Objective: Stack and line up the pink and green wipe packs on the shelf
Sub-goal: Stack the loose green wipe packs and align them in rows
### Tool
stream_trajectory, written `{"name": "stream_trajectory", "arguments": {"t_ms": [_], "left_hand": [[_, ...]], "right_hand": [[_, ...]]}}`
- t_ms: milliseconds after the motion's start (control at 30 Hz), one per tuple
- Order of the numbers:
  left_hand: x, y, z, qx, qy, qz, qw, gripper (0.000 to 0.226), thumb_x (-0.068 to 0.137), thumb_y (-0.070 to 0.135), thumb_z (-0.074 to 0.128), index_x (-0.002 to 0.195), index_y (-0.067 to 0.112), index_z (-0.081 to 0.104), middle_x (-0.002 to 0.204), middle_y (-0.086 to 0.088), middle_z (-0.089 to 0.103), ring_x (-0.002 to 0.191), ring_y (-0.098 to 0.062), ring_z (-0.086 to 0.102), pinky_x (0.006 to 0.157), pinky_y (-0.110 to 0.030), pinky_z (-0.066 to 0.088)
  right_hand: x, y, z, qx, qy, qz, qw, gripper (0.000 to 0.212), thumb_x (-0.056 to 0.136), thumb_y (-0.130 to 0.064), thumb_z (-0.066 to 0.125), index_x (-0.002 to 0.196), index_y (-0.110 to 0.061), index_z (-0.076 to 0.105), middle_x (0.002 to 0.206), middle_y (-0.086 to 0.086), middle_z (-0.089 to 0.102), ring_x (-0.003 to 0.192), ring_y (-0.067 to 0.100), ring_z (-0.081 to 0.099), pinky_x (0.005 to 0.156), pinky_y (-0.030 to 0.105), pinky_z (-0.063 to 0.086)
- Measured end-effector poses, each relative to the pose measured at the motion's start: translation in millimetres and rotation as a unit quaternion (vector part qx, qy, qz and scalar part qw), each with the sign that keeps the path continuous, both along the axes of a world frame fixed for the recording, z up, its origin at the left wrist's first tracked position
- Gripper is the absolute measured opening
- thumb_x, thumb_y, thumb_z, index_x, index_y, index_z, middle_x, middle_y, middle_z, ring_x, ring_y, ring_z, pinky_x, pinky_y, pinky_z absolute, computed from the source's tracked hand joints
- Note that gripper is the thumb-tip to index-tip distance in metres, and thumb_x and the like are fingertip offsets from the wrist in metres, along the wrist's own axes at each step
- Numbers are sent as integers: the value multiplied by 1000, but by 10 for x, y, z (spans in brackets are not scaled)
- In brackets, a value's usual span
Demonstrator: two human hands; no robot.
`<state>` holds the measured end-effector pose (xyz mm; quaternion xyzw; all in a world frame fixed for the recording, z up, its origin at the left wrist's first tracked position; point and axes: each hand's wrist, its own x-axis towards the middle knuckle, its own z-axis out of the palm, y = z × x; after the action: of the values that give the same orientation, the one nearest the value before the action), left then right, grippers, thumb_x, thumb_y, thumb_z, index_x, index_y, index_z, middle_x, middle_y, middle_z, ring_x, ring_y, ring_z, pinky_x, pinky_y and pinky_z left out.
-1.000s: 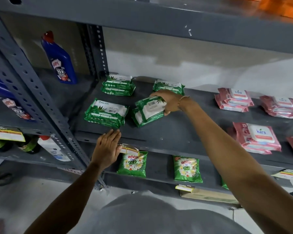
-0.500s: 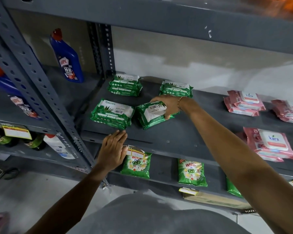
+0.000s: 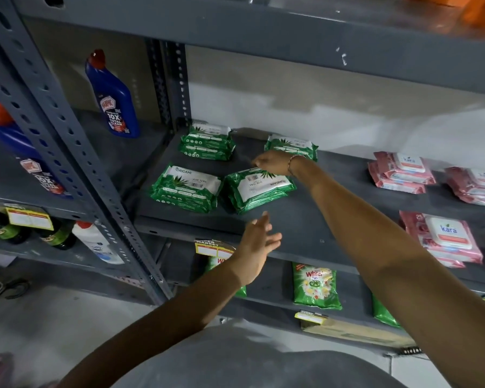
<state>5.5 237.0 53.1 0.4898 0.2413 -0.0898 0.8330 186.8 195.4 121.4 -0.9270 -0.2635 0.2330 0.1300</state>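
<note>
At the far left of the frame I see a neighbouring shelf bay with a blue cleaner bottle standing upright in the upper left. Moving right, the grey shelf holds four green wipe stacks: a rear-left green stack, a front-left green stack, a front-right green stack just beside it and turned at a slight angle, and a rear-right green stack partly hidden behind my wrist.

My left hand hovers at centre frame, in front of the shelf edge, its fingers spread and holding nothing. My right hand sits above centre, at the back edge of the angled front-right stack; its fingers look loosely curled and released, though I cannot tell if they touch the pack.

Further right, the pink wipe packs lie in loose piles, with a large pink pack at the right edge of the frame, well apart from the green ones.

My judgement: the angled stack could slide apart if I nudge its top pack alone, since the soft packs likely shift on each other. My right forearm also crosses low over the shelf and could drag a stack out of line.
</note>
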Motion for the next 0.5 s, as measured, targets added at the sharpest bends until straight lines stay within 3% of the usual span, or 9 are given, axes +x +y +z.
{"name": "stream_trajectory", "arguments": {"t_ms": [33, 100, 133, 233, 333, 367, 400, 433, 500], "left_hand": [[70, -28, 37, -44, 44, -4, 998, 41, 101, 30, 40, 133, 4, 40, 119, -10, 50, 104, -27, 59, 103, -38, 46], [163, -15, 82, -49, 52, 16, 997, 30, 101, 29, 38, 111, 4, 49, 110, -11, 49, 109, -31, 56, 111, -44, 38], [201, 5, 81, -46, 44, 33, 997, 31, 102, 30, 35, 113, 5, 50, 117, -14, 50, 113, -32, 57, 111, -44, 38], [342, 111, 62, -48, 42, 71, 995, 52, 103, 33, 31, 145, 1, 31, 143, -19, 45, 125, -34, 53, 111, -41, 38], [469, 165, 17, -39, 70, 76, 994, 48, 102, 28, 36, 141, -2, 38, 140, -24, 49, 125, -35, 52, 100, -36, 45], [506, 175, 14, -19, 86, 62, 994, 46, 102, 26, 38, 138, -2, 42, 138, -24, 51, 124, -36, 53, 94, -37, 47], [531, 191, 13, 19, 98, 34, 994, 44, 101, 26, 39, 136, -1, 45, 136, -23, 54, 122, -36, 55, 89, -38, 49], [544, 207, 33, 69, 98, -2, 993, 44, 101, 27, 39, 134, 0, 49, 133, -22, 56, 118, -36, 58, 87, -39, 51], [591, 286, 72, 200, 87, -55, 974, 46, 99, 31, 38, 130, 0, 54, 130, -21, 59, 114, -36, 59, 89, -41, 52]], "right_hand": [[-12, -9, -15, -27, 4, 9, 1000, 47, 100, -36, 30, 138, -13, 45, 148, 11, 42, 135, 26, 39, 109, 37, 30], [-43, -31, -17, -62, 6, 15, 998, 53, 100, -41, 26, 141, -11, 39, 151, 12, 36, 139, 27, 34, 112, 39, 26], [-57, -47, -14, -75, 3, 13, 997, 55, 99, -43, 25, 141, -10, 38, 152, 12, 35, 139, 27, 33, 113, 40, 26], [-123, -154, -3, -121, 11, -3, 993, 62, 98, -48, 19, 141, -7, 38, 152, 14, 34, 139, 28, 33, 114, 42, 26], [-284, -345, -31, -101, 46, -53, 992, 63, 98, -50, 19, 126, -4, 52, 137, 20, 49, 126, 30, 47, 110, 42, 33], [-345, -413, -75, -78, 49, -87, 992, 56, 98, -49, 21, 105, -9, 59, 113, 17, 59, 107, 26, 58, 104, 42, 41], [-404, -473, -132, -41, 56, -139, 988, 46, 98, -47, 24, 83, -16, 54, 87, 10, 57, 84, 20, 60, 92, 40, 52], [-473, -520, -185, 3, 70, -201, 977, 40, 98, -45, 26, 73, -19, 45, 73, 5, 49, 66, 16, 57, 74, 36, 58], [-627, -565, -306, 91, 126, -320, 935, 37, 98, -39, 31, 75, -14, 45, 69, 8, 51, 50, 16, 57, 45, 28, 53]]}}
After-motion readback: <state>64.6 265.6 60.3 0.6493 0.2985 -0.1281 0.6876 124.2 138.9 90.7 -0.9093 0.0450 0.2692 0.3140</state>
